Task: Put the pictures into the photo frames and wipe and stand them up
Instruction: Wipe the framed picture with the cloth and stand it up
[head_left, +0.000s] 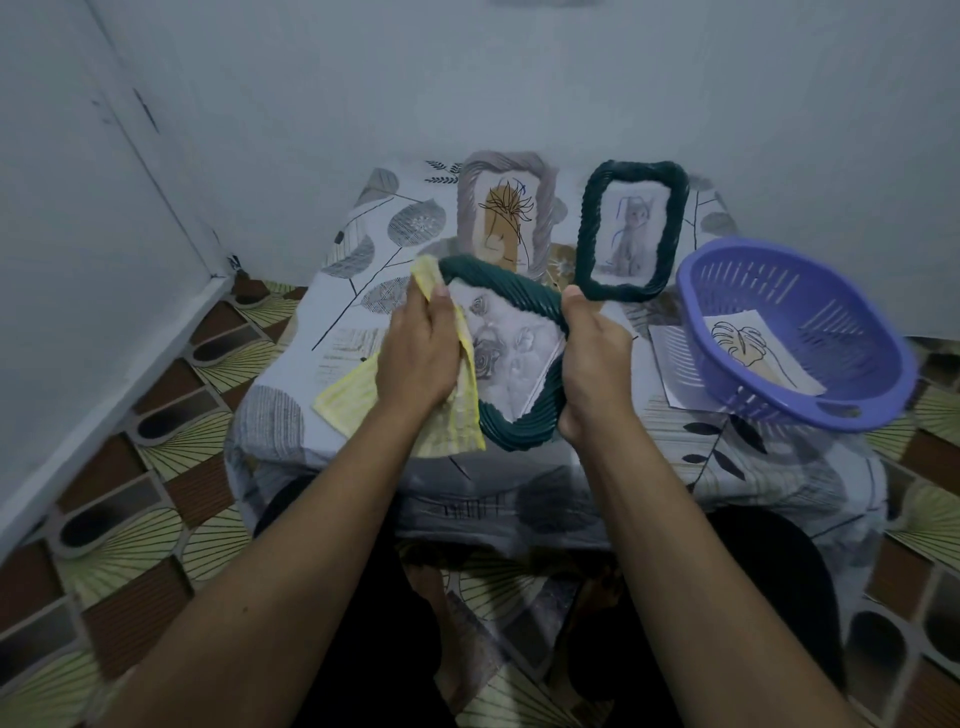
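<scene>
1. Dark green frame (498, 283), ribbed rope-like rim, with a rose picture (506, 353) already inside. It is held tilted above the near part of the table (332, 338), centre of view.
2. Left hand (415, 353) clutches a yellow cloth (353, 395) against the frame's left side. Right hand (597, 353) grips the right rim. Wiping step, I judge.
3. Behind, two filled frames stand upright: grey frame (467, 208) and second green frame (639, 170). Both look finished.
4. Purple basket (831, 291), at right, holds one loose picture (753, 348). No empty frame in view. Left to do: finish wiping, then stand this one.

Purple slotted basket (810, 291) on leaf-print tablecloth (363, 244), patterned floor tiles (130, 519), pale wall (467, 78) behind
</scene>
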